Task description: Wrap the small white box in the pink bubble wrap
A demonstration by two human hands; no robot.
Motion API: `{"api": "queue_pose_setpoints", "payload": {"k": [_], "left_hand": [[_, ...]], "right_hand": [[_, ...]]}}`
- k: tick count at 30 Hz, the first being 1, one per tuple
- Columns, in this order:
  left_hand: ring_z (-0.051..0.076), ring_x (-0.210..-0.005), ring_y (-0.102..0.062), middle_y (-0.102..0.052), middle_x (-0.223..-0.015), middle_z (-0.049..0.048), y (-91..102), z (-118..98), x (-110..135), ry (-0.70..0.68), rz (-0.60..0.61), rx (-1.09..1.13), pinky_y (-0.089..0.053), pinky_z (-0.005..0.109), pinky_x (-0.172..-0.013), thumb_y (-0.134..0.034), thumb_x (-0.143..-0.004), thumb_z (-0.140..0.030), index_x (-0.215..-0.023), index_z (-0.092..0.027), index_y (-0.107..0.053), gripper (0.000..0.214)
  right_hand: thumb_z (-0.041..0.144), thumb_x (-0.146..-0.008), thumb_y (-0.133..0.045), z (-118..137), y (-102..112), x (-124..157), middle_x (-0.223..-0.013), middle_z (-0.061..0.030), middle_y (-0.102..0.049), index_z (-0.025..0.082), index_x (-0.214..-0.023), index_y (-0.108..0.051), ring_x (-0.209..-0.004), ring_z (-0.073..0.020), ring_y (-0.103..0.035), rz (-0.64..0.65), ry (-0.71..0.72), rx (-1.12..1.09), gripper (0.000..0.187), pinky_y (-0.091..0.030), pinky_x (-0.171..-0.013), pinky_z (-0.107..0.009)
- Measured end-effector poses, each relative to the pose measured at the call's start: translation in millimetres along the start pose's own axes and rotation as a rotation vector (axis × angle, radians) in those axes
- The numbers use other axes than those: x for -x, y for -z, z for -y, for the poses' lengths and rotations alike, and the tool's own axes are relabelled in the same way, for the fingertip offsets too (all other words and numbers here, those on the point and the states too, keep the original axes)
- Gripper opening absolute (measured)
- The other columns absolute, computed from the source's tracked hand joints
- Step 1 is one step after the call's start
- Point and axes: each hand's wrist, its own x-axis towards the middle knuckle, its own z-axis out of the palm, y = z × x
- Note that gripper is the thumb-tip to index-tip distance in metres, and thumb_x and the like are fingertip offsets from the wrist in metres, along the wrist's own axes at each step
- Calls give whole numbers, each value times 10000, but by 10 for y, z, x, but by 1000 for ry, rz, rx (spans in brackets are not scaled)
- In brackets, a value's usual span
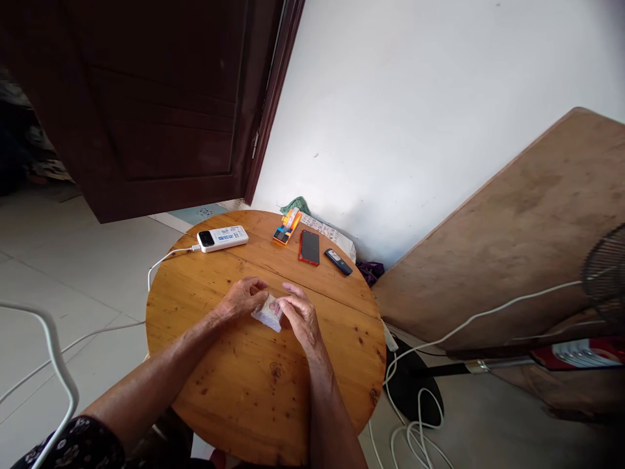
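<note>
Both my hands rest near the middle of a round wooden table (234,384). My left hand (243,298) and my right hand (300,315) pinch between them a small folded piece of printed paper (269,314), pale with pinkish markings, which lies on the tabletop. The fingers of both hands are curled onto its edges. What is printed on it is too small to read.
At the table's far side lie a white power bank (222,238) with a white cable (161,260), an orange gadget (286,227), a red-edged phone (309,247) and a small dark phone (338,262). A wooden board (517,228), a fan (603,280) and floor cables (415,423) are to the right.
</note>
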Motion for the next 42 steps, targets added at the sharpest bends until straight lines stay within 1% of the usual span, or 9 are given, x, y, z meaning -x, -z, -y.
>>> {"api": "queue_pose_setpoints", "payload": {"k": [5, 8, 12, 15, 20, 23, 29, 35, 42], "left_hand": [[113, -491, -486, -542, -518, -56, 6, -2, -3, 30, -8, 58, -351, 224, -483, -636, -652, -342, -880, -145, -679, 304], [95, -489, -474, -564, -544, -50, 34, -8, -21, 73, -34, 184, -338, 213, -480, -656, -612, -350, -846, -133, -667, 320], [82, -449, -454, -563, -535, -49, 106, -8, -58, 127, -58, 325, -290, 201, -438, -668, -606, -404, -846, -136, -639, 361], [78, -421, -443, -563, -525, -51, 154, -6, -68, 148, -20, 312, -256, 195, -413, -689, -615, -432, -861, -143, -628, 384], [82, -416, -448, -539, -473, -68, 165, 7, -64, 147, 96, 185, -280, 199, -421, -701, -646, -432, -910, -141, -623, 400], [90, -434, -477, -548, -492, -68, 137, 27, -60, 118, 188, 193, -333, 209, -449, -708, -655, -454, -947, -135, -613, 442], [100, -549, -554, -636, -752, -9, 52, 73, -37, 77, 256, 251, -420, 224, -501, -770, -600, -432, -975, -139, -600, 506], [124, -638, -594, -634, -850, 17, 5, 112, -43, 23, 172, 256, -464, 239, -551, -759, -627, -404, -1055, -138, -615, 524], [75, -467, -483, -632, -697, -14, 58, 103, -105, 72, -59, 235, -380, 222, -471, -719, -627, -422, -920, -130, -638, 422]], "right_hand": [[316, -858, -604, -25, 5, 18, -1201, -59, -668, 253, -789, -786, -1231, -243, -541, -5, 39, -70, 204, -394, -1044, -357], [345, -810, -655, -102, 53, 7, -1256, -45, -650, 257, -833, -777, -1161, -247, -593, -171, -40, -299, 151, -424, -1013, -384], [444, -757, -672, -209, 182, -31, -1152, -78, -704, 230, -795, -754, -1107, -286, -622, -385, -291, -502, 232, -472, -917, -416], [500, -730, -696, -216, 264, -31, -1160, -87, -700, 229, -898, -740, -1117, -305, -619, -263, -357, -486, 322, -473, -927, -438], [388, -651, -826, -137, 272, 42, -1398, -85, -552, 279, -1334, -544, -1317, -288, -482, 196, -238, -256, 747, -370, -1091, -460], [324, -630, -841, -106, 221, 82, -1473, -81, -470, 299, -1444, -411, -1352, -287, -439, 311, -189, -90, 921, -314, -1130, -480], [150, -634, -757, -45, 76, 88, -1314, -73, -610, 296, -1431, -430, -1214, -281, -555, 228, -87, 139, 874, -386, -1066, -470], [120, -676, -668, -5, 39, 78, -1319, -60, -613, 294, -1452, -394, -1222, -282, -541, 176, -75, 240, 841, -364, -1075, -480], [224, -694, -714, -40, 187, 73, -1479, -75, -460, 279, -1459, -384, -1345, -284, -440, 198, -114, 159, 835, -321, -1132, -475]]}}
